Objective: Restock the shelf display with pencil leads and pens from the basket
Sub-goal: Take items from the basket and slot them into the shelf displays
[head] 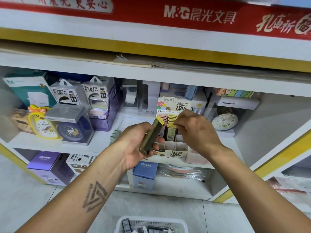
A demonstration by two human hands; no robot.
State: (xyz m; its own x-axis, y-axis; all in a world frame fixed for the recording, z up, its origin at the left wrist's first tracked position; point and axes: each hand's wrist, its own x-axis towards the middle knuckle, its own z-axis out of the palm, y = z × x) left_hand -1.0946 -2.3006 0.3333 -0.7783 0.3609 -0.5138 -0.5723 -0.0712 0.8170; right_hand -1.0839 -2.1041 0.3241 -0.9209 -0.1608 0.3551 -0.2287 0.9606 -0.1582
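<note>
- Gripped in the left hand (134,145) is a small stack of yellow-capped pencil lead cases (152,135), tilted with the caps pointing up and away, fingers curled round the lower end.
- Pinching between thumb and fingertips, the right hand (196,130) holds one yellow-capped lead case (171,126) at the top of the display box's yellow row, right beside the other caps.
- On the white shelf (101,140) sits the cardboard display box (175,153), printed "0.7 HB" and "100", between the two hands; its rear rows hold pink-capped cases (161,118) and yellow-capped ones, while the front compartments show bare white dividers.
- Behind the box stands its printed header card (174,105), carrying the same 0.7 HB marking.
- At the bottom edge, on the floor, lies the white plastic basket (151,224) with dark packaged items inside; what they are cannot be told.
- Left on the shelf are two power bank packages (79,93), a yellow alarm clock (42,123) and a blue clock in a clear case (70,126).
- Right on the shelf is a round pale clock (224,121).
- Below are purple and blue boxes marked CRUHRE (47,163).
- Above runs a red M&G banner (202,14).
</note>
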